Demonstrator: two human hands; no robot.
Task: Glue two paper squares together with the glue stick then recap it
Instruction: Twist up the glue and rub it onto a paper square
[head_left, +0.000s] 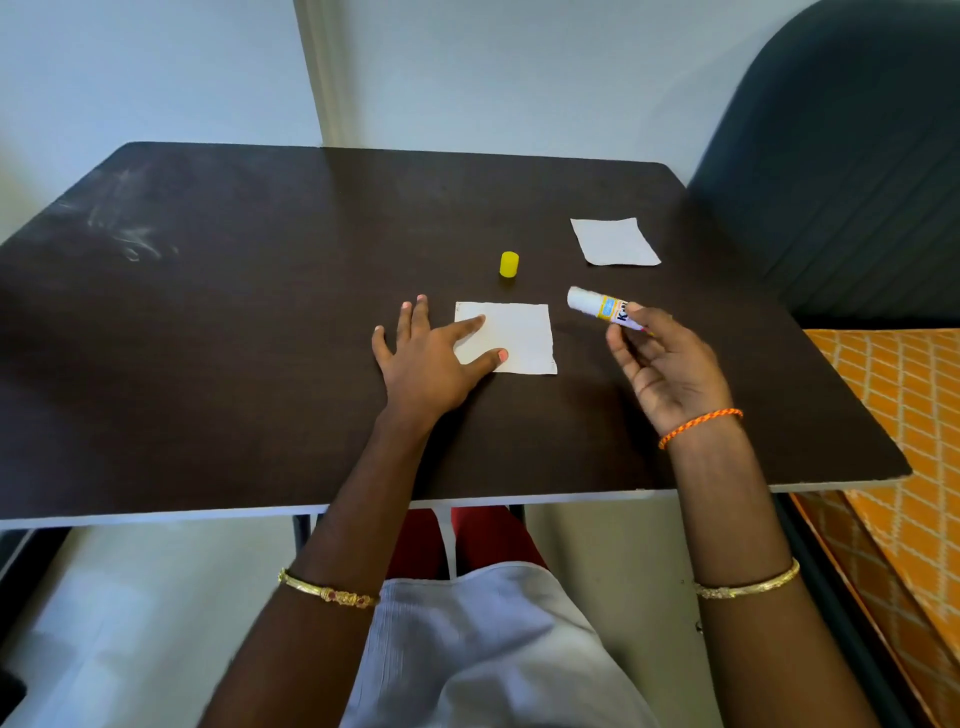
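On the dark table (260, 338), the yellow cap (509, 265) stands off, so uncapping is done; gluing, joining and recapping look still ahead. Left hand (431, 358) lies flat, fingers spread, thumb and forefinger pinning the near paper square (519, 338). Right hand (670, 369) pinches the glue stick (597, 306) at its base, tip raised just beside that square. Second square (615, 241) lies well apart.

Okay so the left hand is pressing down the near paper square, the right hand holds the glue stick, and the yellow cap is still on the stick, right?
Not quite. In the head view the small yellow plastic cap stands alone on the dark table, off the white glue stick. The rest holds: left hand on the near white paper square, right hand holding the stick.
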